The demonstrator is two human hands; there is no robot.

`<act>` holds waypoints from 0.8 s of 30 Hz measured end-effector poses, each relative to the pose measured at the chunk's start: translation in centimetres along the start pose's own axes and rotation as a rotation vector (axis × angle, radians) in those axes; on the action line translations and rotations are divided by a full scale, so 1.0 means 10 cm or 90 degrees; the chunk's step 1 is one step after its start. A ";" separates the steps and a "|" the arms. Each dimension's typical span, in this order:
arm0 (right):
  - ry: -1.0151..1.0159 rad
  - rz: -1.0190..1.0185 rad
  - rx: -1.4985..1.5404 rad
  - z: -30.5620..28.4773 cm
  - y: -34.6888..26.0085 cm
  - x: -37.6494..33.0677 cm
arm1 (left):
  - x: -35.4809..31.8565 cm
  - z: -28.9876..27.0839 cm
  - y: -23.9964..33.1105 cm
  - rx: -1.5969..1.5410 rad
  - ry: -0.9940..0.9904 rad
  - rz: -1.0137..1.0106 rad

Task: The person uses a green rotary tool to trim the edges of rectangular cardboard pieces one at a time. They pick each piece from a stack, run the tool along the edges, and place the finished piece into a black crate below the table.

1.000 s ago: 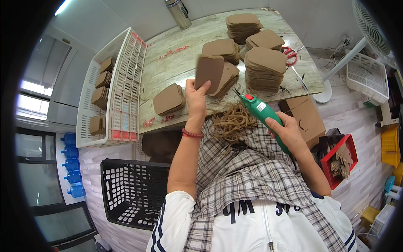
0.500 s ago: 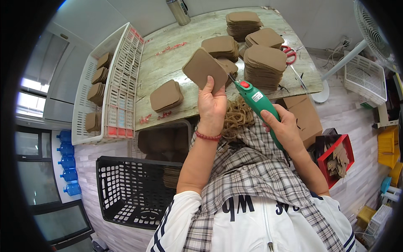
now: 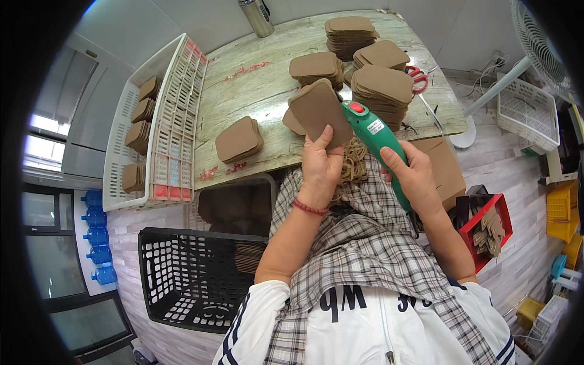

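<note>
My left hand (image 3: 322,164) grips a brown rounded-corner pad (image 3: 320,114) by its lower end, thumb on its face. My right hand (image 3: 410,176) is wrapped round the green electric scissors (image 3: 377,135), which have a red button near the front. Their tip lies at the pad's right edge; the pad hides the blades. Behind the held pad, another brown pad (image 3: 292,121) shows in part. Brown offcut strips (image 3: 353,168) hang below, between my hands. Beyond them stand several stacks of like pads, the tallest stack (image 3: 381,94) just past the scissors.
On the table (image 3: 243,88) are another pad stack (image 3: 239,140), red-handled scissors (image 3: 418,79) and a steel flask (image 3: 256,17). A white crate (image 3: 176,121) holding pads stands at left, a black crate (image 3: 188,277) below it. A red box (image 3: 486,234) and a fan (image 3: 538,45) are at right.
My left hand has moved right and slightly down, turning the pad more upright. The pad's right edge has come to the scissors' tip, which has shifted slightly up.
</note>
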State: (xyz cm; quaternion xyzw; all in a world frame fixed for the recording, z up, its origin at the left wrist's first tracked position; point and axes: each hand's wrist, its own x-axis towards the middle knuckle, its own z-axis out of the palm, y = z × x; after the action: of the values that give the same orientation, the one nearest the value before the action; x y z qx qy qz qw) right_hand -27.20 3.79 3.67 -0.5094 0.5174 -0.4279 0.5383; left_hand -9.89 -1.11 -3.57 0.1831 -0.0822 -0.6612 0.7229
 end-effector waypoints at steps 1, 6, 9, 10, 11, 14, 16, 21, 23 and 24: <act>0.000 0.002 0.006 -0.01 -0.02 0.01 | -0.01 -0.02 -0.01 0.008 -0.005 -0.004; -0.009 0.022 0.038 -0.07 -0.04 0.03 | -0.06 -0.12 0.01 0.067 -0.020 -0.011; -0.031 0.024 0.022 -0.13 -0.06 0.01 | -0.06 -0.19 0.13 0.148 -0.040 -0.018; -0.045 0.024 0.016 -0.15 -0.06 0.01 | -0.05 -0.23 0.18 0.173 -0.045 -0.020; -0.059 0.023 0.010 -0.18 -0.07 0.00 | -0.05 -0.27 0.22 0.199 -0.051 -0.021; -0.085 0.034 -0.018 -0.26 -0.07 -0.02 | -0.04 -0.32 0.41 0.274 -0.075 -0.033; -0.101 0.032 -0.032 -0.30 -0.07 -0.05 | -0.03 -0.33 0.54 0.327 -0.099 -0.044; -0.138 0.023 -0.103 -0.41 0.03 -0.08 | -0.02 -0.37 0.81 0.459 -0.120 -0.117; -0.149 0.016 -0.152 -0.43 0.05 -0.11 | -0.05 -0.34 0.87 0.507 -0.116 -0.148; -0.140 0.014 -0.159 -0.42 0.06 -0.12 | -0.06 -0.36 0.89 0.527 -0.110 -0.166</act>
State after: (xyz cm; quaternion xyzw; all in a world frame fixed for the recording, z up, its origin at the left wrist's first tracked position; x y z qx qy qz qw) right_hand -31.54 4.58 3.44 -0.6105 0.5100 -0.2958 0.5289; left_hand -0.45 0.59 -3.47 0.4098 -0.3764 -0.6713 0.4896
